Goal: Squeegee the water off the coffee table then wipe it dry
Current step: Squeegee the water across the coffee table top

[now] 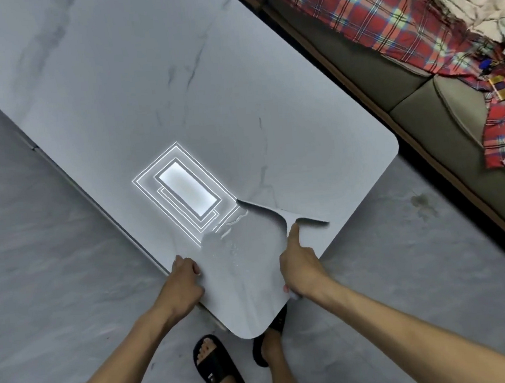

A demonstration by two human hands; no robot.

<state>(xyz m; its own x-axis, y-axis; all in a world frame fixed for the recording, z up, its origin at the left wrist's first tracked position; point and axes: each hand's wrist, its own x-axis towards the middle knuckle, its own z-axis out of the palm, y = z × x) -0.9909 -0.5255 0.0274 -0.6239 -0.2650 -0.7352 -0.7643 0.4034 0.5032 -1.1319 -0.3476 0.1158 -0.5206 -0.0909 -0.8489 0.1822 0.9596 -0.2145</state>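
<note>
Right hand [300,263] grips pale grey T-shaped squeegee [288,216] by handle; left hand [185,276] curled, empty, on glossy grey marble-look coffee table [143,78]. Tool likely light, stiff (wet top probably slick).

The coffee table [174,76] runs from its near corner, just above your feet [220,374] at 6 o'clock, away toward 11 o'clock. Your left hand [185,273] holds its left edge at 7 o'clock. Your right hand [300,266] is at the right edge at 5 o'clock and holds the squeegee [280,214], whose blade lies on the top at 12 o'clock of that hand. Water [234,244] lies on the top between your hands. The sofa [422,121] stands beside the table at 2 o'clock, a blanket [381,6] on it.
</note>
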